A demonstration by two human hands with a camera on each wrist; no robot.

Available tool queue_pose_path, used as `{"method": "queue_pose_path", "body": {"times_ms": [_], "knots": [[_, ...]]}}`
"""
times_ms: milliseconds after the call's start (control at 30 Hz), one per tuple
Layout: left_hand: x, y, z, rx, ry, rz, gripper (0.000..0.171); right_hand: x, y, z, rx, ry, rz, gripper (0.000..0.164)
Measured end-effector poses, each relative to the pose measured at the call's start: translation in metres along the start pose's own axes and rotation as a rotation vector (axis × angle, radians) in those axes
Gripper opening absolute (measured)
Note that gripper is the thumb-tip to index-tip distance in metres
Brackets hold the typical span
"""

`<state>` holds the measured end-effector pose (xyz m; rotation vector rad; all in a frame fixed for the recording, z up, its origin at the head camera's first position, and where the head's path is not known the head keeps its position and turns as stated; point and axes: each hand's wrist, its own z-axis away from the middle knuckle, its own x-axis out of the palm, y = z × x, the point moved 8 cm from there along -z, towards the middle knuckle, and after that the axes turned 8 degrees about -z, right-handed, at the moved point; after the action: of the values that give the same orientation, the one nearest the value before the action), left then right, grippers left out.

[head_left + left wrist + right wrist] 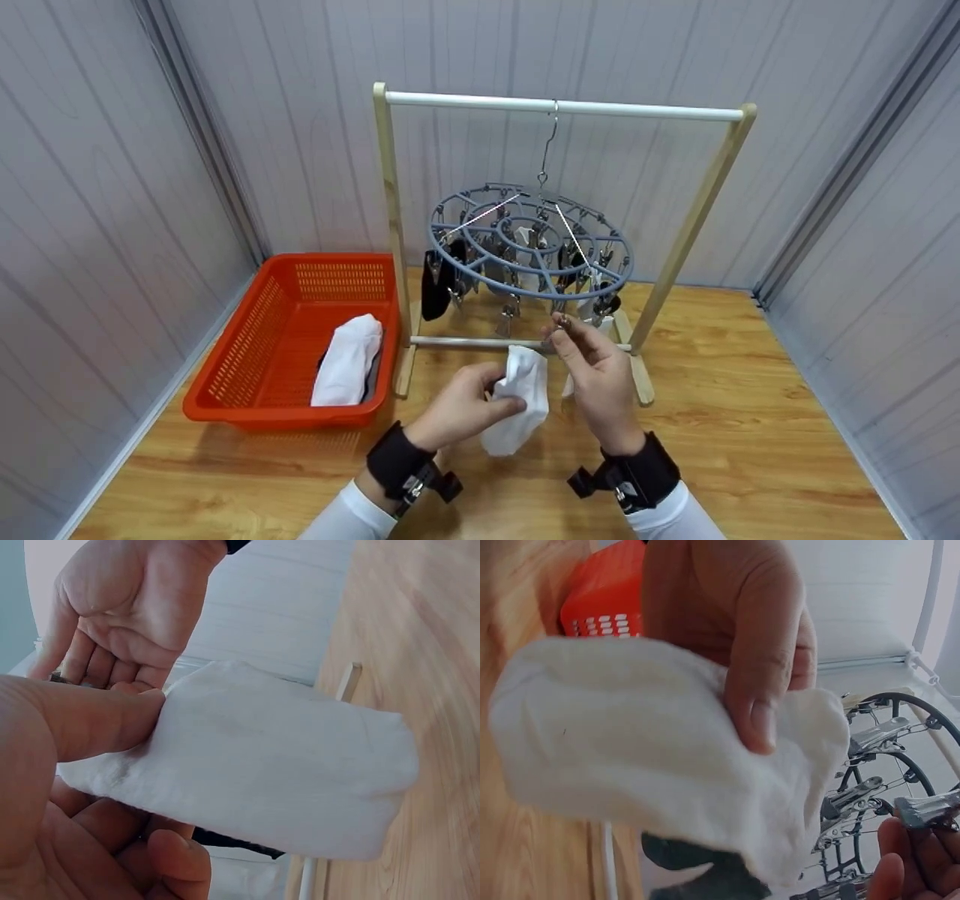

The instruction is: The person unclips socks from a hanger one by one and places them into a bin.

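Currently, the left hand [466,401] pinches a white sock [531,379] near its upper end, thumb laid flat across the fabric, and the sock sits low in front of the round blue-grey clip hanger [559,295]. Beside it, the right hand [604,379] has thumb and fingertips together on a metal clip [930,808] under the hanger's near rim. Black socks [436,289] dangle from other clips. The hanger hooks over the white bar [637,110] of a wooden-legged rack. Left of that, an orange plastic basket [206,379] holds folded white fabric [349,360] over something dark.
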<state>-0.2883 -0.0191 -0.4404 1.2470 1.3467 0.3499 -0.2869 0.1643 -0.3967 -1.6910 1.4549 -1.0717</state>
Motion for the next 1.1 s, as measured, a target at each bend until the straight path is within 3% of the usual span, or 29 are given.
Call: {"method": "queue_pose_path", "body": {"times_ms": [267, 567, 700, 867, 1100], "knots": [[-0.009, 0.000, 0.001, 0.007, 0.025, 0.003, 0.024, 0.000, -0.031, 0.005, -0.413, 0.027, 0.386, 0.031], [-0.020, 0.003, 0.002, 0.010, 0.046, -0.004, 0.028, 0.003, -0.063, 0.014, -0.778, 0.048, 0.481, 0.031], [-0.030, 0.003, 0.003, -0.003, 0.058, -0.030, 0.027, -0.003, -0.071, 0.015, -0.849, 0.114, 0.470, 0.034], [-0.042, 0.004, 0.005, -0.014, 0.046, -0.031, 0.031, -0.015, -0.074, 0.011, -0.855, 0.204, 0.470, 0.044], [-0.061, 0.008, 0.013, -0.036, -0.028, 0.014, 0.031, -0.020, -0.068, 0.004, -0.789, 0.179, 0.514, 0.060]]}}
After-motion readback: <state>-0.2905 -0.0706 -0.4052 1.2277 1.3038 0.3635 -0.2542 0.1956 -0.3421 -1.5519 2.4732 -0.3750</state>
